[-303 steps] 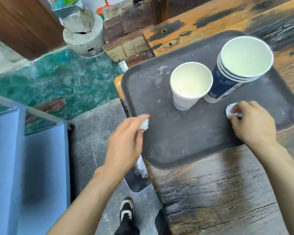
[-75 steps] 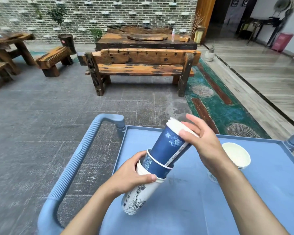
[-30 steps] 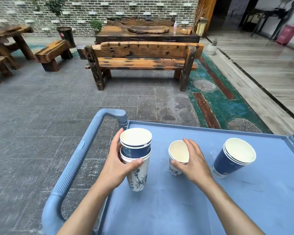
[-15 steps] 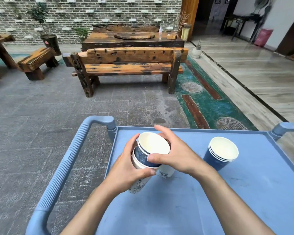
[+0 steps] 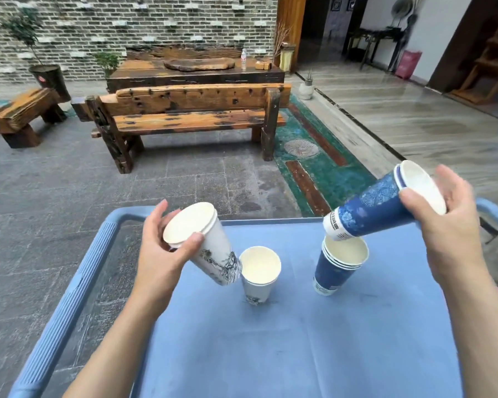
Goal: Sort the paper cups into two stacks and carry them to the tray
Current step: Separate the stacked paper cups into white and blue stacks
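My left hand grips a small stack of white cups with ink drawings, tilted, its base next to the rim of a single white cup standing on the blue cart top. My right hand holds a small stack of blue cups by the rim, tilted, with its base just above the mouth of an upright stack of blue cups on the cart.
The cart has raised blue handles on the left and on the right. Beyond it lie grey stone floor, a wooden bench, a low wooden table and a green rug.
The mixed stack has been split: my right hand pulled the blue cups out and carried them right, over the blue stack. My left hand kept the white cups and tipped them toward the single white cup.
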Tool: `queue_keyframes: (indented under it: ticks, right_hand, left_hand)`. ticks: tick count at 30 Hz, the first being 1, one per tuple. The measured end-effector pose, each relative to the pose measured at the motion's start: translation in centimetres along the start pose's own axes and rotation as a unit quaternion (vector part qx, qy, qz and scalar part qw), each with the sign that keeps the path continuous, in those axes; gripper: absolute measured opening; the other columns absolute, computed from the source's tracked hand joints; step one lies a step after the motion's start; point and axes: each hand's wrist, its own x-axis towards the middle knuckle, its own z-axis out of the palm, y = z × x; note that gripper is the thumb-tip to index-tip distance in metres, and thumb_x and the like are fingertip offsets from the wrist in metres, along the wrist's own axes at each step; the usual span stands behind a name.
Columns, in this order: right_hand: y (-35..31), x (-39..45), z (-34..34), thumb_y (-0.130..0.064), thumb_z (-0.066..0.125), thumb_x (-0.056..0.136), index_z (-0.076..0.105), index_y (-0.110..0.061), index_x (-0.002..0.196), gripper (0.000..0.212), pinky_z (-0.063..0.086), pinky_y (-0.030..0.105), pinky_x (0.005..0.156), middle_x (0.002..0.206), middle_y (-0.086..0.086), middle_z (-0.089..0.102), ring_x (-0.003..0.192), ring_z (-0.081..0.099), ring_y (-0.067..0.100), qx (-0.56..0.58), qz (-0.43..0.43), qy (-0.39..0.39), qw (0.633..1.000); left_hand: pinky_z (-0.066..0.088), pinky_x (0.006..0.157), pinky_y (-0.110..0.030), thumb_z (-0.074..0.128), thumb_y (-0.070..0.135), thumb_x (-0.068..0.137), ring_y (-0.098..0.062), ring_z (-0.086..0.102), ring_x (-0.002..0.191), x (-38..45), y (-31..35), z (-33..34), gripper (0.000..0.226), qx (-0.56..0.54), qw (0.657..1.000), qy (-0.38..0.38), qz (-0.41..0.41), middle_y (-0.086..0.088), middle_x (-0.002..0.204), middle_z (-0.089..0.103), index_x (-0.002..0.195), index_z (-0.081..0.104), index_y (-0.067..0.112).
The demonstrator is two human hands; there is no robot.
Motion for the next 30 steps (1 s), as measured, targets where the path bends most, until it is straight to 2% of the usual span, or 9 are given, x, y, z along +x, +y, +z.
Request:
queue_keyframes:
  ticks: [4,8,12,14,17,21,24,27,30]
  right_hand:
    - [1.6,-0.3,-1.3,-0.058,0.071,0.060,0.040,-0.043,0.134,0.082,0.040,0.034,0.099,0.136,-0.014,0.047,0.119,0.046,0.006,-0.094,-0.003,0.002,0.996]
    - [3.8,-0.9,-0.5,-0.056,0.070,0.061,0.037,-0.038,0.138,0.086,0.036,0.040,0.106,0.143,-0.014,0.041,0.133,0.039,0.013,-0.139,0.013,-0.043,0.989]
    - [6.2,-1.7,0.8,-0.049,0.072,0.062,0.035,-0.035,0.141,0.089,0.033,0.033,0.101,0.146,-0.005,0.039,0.133,0.036,0.016,-0.175,0.049,-0.100,0.978]
    - [7.4,-2.0,1.2,-0.042,0.076,0.065,0.034,-0.035,0.142,0.088,0.032,0.036,0.103,0.147,-0.003,0.037,0.134,0.035,0.018,-0.188,0.062,-0.129,0.972]
    - [9.1,-2.4,1.4,-0.039,0.079,0.068,0.033,-0.033,0.144,0.089,0.030,0.034,0.103,0.147,-0.001,0.035,0.135,0.034,0.018,-0.199,0.076,-0.162,0.964]
    - [10.4,-2.7,1.8,-0.042,0.081,0.067,0.032,-0.032,0.143,0.091,0.033,0.034,0.103,0.147,-0.003,0.034,0.134,0.034,0.017,-0.205,0.078,-0.196,0.956]
    - [11.0,-2.8,2.1,-0.044,0.082,0.065,0.028,-0.033,0.145,0.097,0.031,0.028,0.099,0.148,-0.006,0.032,0.135,0.032,0.013,-0.188,0.081,-0.223,0.953]
    - [11.6,-3.2,2.1,-0.042,0.084,0.063,0.024,-0.035,0.146,0.103,0.031,0.030,0.103,0.150,-0.007,0.032,0.136,0.032,0.013,-0.162,0.078,-0.219,0.959]
    - [12.0,-3.6,2.0,-0.043,0.085,0.057,0.021,-0.043,0.145,0.108,0.035,0.039,0.106,0.150,-0.009,0.033,0.134,0.036,0.013,-0.131,0.089,-0.209,0.965]
  left_hand:
    - [0.048,0.082,-0.016,0.078,0.047,0.063,0.001,0.057,0.115,1.8,2.0,3.4,0.076,-0.006,0.999,-0.021,0.042,0.015,0.130,0.056,0.127,0.039,0.060]
    - [0.045,0.080,-0.007,0.079,0.048,0.059,0.007,0.053,0.113,1.4,1.4,7.3,0.079,0.013,0.996,-0.076,0.034,0.012,0.133,0.051,0.124,0.037,0.065]
    - [0.044,0.106,-0.040,0.080,0.049,0.057,-0.014,0.045,0.131,0.1,-1.5,9.7,0.089,0.042,0.994,-0.103,0.000,0.001,0.143,0.044,0.134,0.035,0.052]
    - [0.041,0.109,-0.044,0.081,0.048,0.057,-0.015,0.044,0.134,-0.6,-2.9,10.3,0.088,0.055,0.992,-0.112,-0.011,0.002,0.145,0.043,0.133,0.036,0.054]
    - [0.038,0.110,-0.037,0.080,0.049,0.056,-0.011,0.043,0.134,-1.3,-4.6,10.8,0.088,0.074,0.989,-0.126,-0.031,0.006,0.145,0.043,0.132,0.036,0.056]
    - [0.033,0.111,-0.030,0.081,0.038,0.062,-0.007,0.040,0.135,-2.1,-6.8,10.6,0.093,0.096,0.983,-0.137,-0.073,0.010,0.148,0.040,0.143,0.036,0.037]
    - [0.034,0.107,-0.026,0.081,0.034,0.064,-0.008,0.040,0.136,-2.2,-8.0,10.2,0.095,0.094,0.981,-0.141,-0.093,0.012,0.150,0.038,0.146,0.034,0.033]
    - [0.034,0.107,-0.024,0.082,0.036,0.062,-0.006,0.040,0.136,-2.2,-8.5,10.0,0.094,0.092,0.979,-0.150,-0.102,0.012,0.151,0.036,0.143,0.034,0.039]
    - [0.030,0.108,-0.023,0.085,0.043,0.053,0.014,0.034,0.132,-2.4,-9.3,9.9,0.100,0.111,0.974,-0.166,-0.104,0.014,0.150,0.033,0.135,0.029,0.053]
